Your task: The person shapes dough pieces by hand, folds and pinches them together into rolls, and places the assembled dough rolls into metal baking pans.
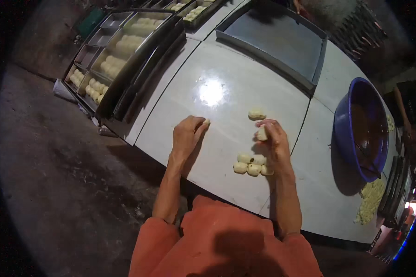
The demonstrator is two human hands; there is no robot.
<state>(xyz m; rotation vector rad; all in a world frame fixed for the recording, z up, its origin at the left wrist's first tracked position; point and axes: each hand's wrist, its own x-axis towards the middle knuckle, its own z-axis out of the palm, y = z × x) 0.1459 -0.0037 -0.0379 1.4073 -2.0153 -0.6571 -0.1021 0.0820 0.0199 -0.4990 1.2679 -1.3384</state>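
My left hand is over the white tabletop at the left, thumb and fingers pinched on a small pale bit of dough. On the right, my right hand has its fingers curled round a pale dough piece. Just beyond it lies another dough piece, longer than it is wide. Several rounded dough pieces sit close together in two rows, nearer to me, beside my right wrist. Part of that cluster is hidden by my right arm.
A large shallow metal tray lies at the far side. Tins of dough stand on a rack at the left. To the right are a purple basin with brownish liquid, flattened dough and another person's arm.
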